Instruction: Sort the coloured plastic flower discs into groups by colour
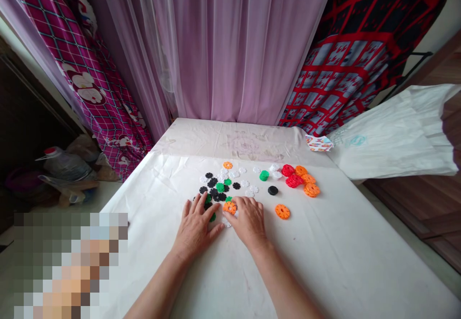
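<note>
Snowflake-shaped plastic building discs lie in a loose, mixed pile at the middle of the table: black discs, white discs, green discs and a far orange disc. My left hand rests at the pile's near left edge, fingers spread over several black and green pieces. Between the thumb and forefinger of my right hand is an orange snowflake disc. White pieces show partly below it. What lies beneath both palms is hidden.
Right of the pile stand stacks sorted by colour: green, white, black, red and orange. An orange stack sits nearer. A white plastic bag and small patterned packet are at the right edge.
</note>
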`<state>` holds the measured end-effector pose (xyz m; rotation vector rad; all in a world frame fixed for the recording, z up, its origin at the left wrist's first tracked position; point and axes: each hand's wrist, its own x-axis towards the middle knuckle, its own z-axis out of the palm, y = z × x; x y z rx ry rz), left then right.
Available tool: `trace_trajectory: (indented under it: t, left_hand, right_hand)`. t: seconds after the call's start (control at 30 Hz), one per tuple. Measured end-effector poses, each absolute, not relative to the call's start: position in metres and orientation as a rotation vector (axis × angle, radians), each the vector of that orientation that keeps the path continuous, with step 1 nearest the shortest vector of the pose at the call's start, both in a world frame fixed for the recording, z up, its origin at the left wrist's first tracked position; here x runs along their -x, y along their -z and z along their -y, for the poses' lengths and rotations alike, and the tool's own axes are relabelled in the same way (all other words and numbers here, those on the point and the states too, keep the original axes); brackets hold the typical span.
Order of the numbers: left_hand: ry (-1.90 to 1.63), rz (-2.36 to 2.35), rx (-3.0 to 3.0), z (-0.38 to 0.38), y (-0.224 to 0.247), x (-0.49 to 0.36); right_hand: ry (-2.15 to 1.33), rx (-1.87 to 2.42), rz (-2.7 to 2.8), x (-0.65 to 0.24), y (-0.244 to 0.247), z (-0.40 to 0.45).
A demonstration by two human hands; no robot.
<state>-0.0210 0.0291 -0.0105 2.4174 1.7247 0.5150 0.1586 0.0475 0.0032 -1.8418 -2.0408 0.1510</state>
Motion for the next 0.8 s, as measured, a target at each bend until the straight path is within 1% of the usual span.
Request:
trace_trajectory:
  t: [0.13,0.23,0.3,0.4,0.5,0.57,0.67,0.8]
  left_hand:
    - [-0.502,-1.739,-2.415,-0.029,0.009,0.020]
    - [-0.515,-1.732,-2.419,-0.030,0.010,0.020]
    - [-0.531,-1.730,-2.422,-0.030,0.011,0.021]
    - [-0.553,-1.723,-2.417,-0.032,0.012,0.022]
    - [-0.581,-1.712,-2.405,-0.033,0.013,0.023]
    - [-0.590,-1.713,-2.404,-0.034,0.013,0.023]
    - [-0.580,-1.723,-2.412,-0.035,0.013,0.024]
    - [-0.539,-1.743,-2.428,-0.036,0.014,0.025]
  right_hand:
    - [-0.232,1.810,2.032,-0.157,-0.006,-0.049]
    - [-0.339,1.646,1.956,-0.156,-0.006,-0.051]
    - [-0.505,1.541,1.790,-0.165,-0.007,-0.053]
    - [-0.739,1.478,1.375,-0.202,-0.011,-0.056]
    - [-0.851,1.497,0.950,-0.258,-0.016,-0.051]
    - [-0.937,1.482,0.772,-0.289,-0.018,-0.043]
    - [-1.018,1.480,0.626,-0.310,-0.015,-0.036]
    - [-1.042,1.539,0.658,-0.305,-0.009,-0.038]
